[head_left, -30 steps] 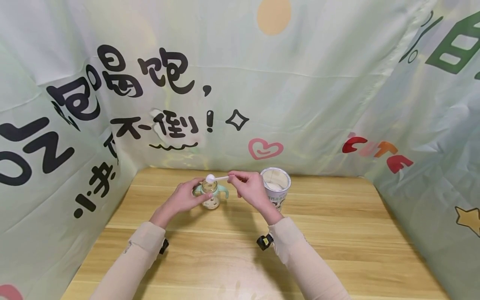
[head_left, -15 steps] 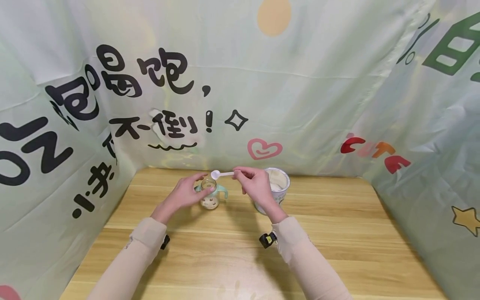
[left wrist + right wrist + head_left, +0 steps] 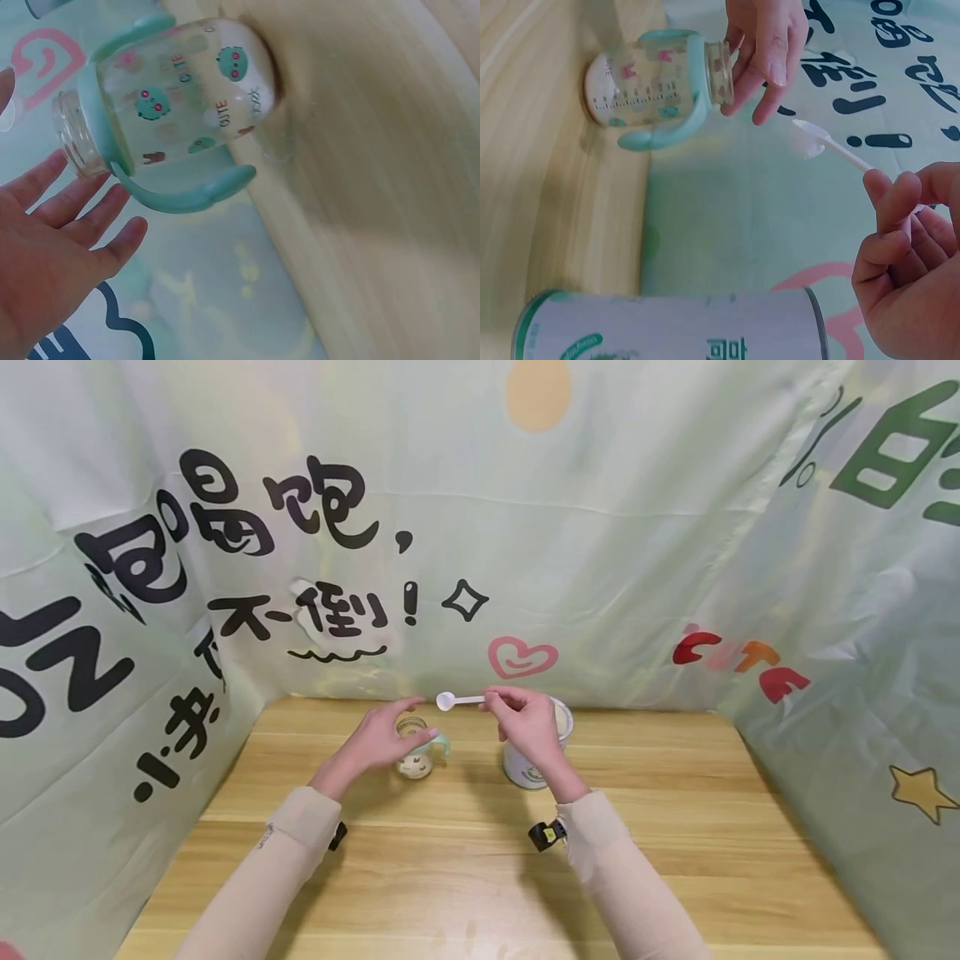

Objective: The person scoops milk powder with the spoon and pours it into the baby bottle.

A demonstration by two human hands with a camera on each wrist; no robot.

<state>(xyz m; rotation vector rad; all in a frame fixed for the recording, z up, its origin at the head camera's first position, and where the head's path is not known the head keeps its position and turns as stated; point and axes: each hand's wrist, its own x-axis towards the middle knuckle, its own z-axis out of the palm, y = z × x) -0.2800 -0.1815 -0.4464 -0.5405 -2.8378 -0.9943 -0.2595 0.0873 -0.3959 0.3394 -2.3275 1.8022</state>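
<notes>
A clear baby bottle (image 3: 415, 767) with mint-green handles stands upright on the table, its mouth uncovered and a pale layer at its bottom. My left hand (image 3: 378, 739) is behind and beside its neck, fingers spread and not wrapped round it; the left wrist view shows the fingertips (image 3: 52, 161) right by the neck. Between thumb and fingers, my right hand (image 3: 528, 727) pinches the handle of a white measuring scoop (image 3: 447, 701). The scoop's bowl is up in the air, to the right of the bottle's mouth. Below the right hand stands a milk powder can (image 3: 521, 768), partly hidden by it.
The wooden table (image 3: 450, 893) reaches back to a printed cloth backdrop (image 3: 600, 568), which also closes off both sides. In the right wrist view the can (image 3: 667, 330) lies along the lower edge, apart from the bottle.
My right hand has carried the scoop from over the bottle's mouth to the right and a little upward. The left hand has loosened from the bottle, its fingers spreading. The bottle stays standing.
</notes>
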